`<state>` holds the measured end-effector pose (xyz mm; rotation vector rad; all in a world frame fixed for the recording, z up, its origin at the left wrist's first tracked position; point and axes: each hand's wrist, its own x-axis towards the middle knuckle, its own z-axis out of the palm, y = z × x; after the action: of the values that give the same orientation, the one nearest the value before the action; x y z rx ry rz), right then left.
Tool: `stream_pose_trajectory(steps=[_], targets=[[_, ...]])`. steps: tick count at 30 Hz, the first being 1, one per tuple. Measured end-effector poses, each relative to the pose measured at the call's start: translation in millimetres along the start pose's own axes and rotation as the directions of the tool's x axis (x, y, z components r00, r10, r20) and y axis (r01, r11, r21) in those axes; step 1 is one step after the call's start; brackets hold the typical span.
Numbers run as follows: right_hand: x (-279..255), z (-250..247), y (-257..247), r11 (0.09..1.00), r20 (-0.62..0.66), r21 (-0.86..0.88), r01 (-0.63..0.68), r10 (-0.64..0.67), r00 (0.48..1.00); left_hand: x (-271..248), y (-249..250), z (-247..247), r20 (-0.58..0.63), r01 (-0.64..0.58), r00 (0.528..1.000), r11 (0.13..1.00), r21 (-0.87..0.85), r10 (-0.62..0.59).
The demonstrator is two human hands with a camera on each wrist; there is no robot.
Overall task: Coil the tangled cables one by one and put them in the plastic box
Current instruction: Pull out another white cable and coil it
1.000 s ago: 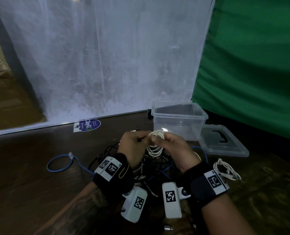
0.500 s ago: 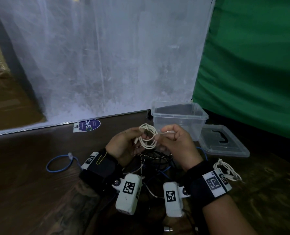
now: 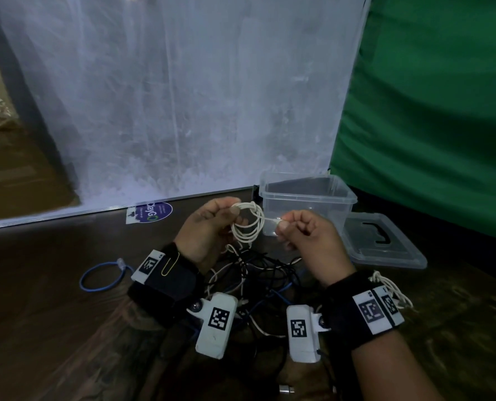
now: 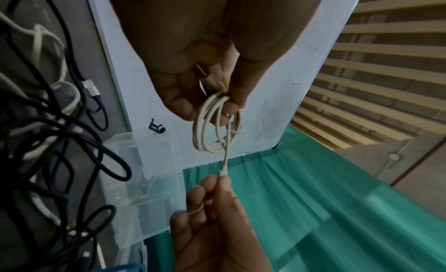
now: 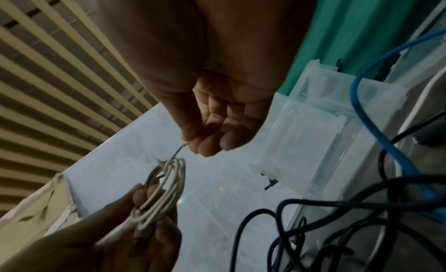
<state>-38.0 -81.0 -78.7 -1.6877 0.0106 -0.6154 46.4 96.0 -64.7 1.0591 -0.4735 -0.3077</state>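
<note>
A white cable [image 3: 248, 224] [image 4: 217, 127] [image 5: 161, 192] wound into a small coil hangs in the air between my hands, in front of the clear plastic box [image 3: 309, 211]. My left hand [image 3: 212, 230] [image 4: 212, 89] pinches the coil at its top edge. My right hand [image 3: 301, 235] [image 5: 205, 140] pinches the cable's free end, a short plug drawn taut to the right of the coil. Below both hands lies a tangle of black, white and blue cables [image 3: 258, 273] [image 4: 48, 123] on the dark wooden table. The box stands open.
The box's lid [image 3: 383, 247] lies flat to the right of it. A blue cable loop [image 3: 102, 276] lies on the table at the left. Another white cable [image 3: 391, 287] lies by my right wrist. A white panel and green cloth stand behind.
Both hands have risen from the tangle with the white coil. The right hand has drawn the cable's end out to the right, away from the coil.
</note>
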Motion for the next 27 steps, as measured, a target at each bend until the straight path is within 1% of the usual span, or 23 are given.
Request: stream_pose_trajectory(steps=[3, 6, 8, 10, 13, 15, 17, 20, 21, 23, 25, 27], targets=[[0.3, -6.4, -5.6, 0.999, -0.031, -0.024, 0.046, -0.046, 0.998, -0.5, 6.9, -0.5, 0.066, 0.017, 0.998, 0.999, 0.035, -0.019], [1.9, -10.7, -4.7, 0.99, -0.051, -0.098, 0.105, -0.111, 0.993, 1.2, 11.5, -6.7, 0.079, 0.042, 0.996, 0.995, 0.091, -0.049], [3.4, -13.3, -1.7, 0.988, -0.067, -0.114, 0.108, -0.116, 0.991, 2.1, 11.1, -11.0, 0.081, 0.058, 0.994, 0.991, 0.123, -0.069], [4.3, -15.3, 2.4, 0.991, -0.057, -0.116, 0.068, -0.075, 0.996, 1.3, 9.0, -12.3, 0.074, 0.079, 0.993, 0.987, 0.142, -0.09], [3.8, -13.0, 10.7, 0.985, 0.076, -0.16, -0.059, 0.072, 0.995, 0.1, 1.8, -12.3, 0.04, 0.116, 0.992, 0.986, 0.119, -0.121], [2.5, -8.5, 13.5, 0.977, 0.137, -0.192, -0.091, 0.118, 0.983, -2.2, -4.0, -7.2, 0.051, 0.138, 0.988, 0.985, 0.108, -0.144], [0.8, -3.9, 6.7, 0.984, 0.164, -0.137, -0.111, 0.133, 0.977, -3.3, -8.4, 0.4, 0.066, 0.133, 0.988, 0.983, 0.127, -0.142], [-1.2, -4.5, -12.3, 0.987, 0.208, 0.073, -0.144, 0.127, 0.97, -1.0, -9.1, 11.5, 0.059, 0.133, 0.988, 0.983, 0.124, -0.141], [-1.8, -8.9, -17.2, 0.988, 0.215, 0.08, -0.132, 0.112, 0.97, 0.7, -8.3, 15.5, 0.064, 0.134, 0.988, 0.984, 0.12, -0.143], [-2.4, -22.3, -22.5, 0.995, 0.213, 0.026, -0.098, 0.09, 0.973, 4.9, -8.9, 24.1, 0.087, 0.128, 0.986, 0.976, 0.177, -0.145], [-3.6, -39.0, -26.3, 0.996, 0.205, -0.023, -0.089, 0.092, 0.974, 8.6, -11.5, 34.4, 0.12, 0.109, 0.981, 0.951, 0.289, -0.149], [-6.2, -60.4, -30.2, 0.994, 0.172, -0.036, -0.1, 0.105, 0.979, 15.7, -16.0, 45.9, 0.16, 0.057, 0.977, 0.89, 0.453, -0.144]])
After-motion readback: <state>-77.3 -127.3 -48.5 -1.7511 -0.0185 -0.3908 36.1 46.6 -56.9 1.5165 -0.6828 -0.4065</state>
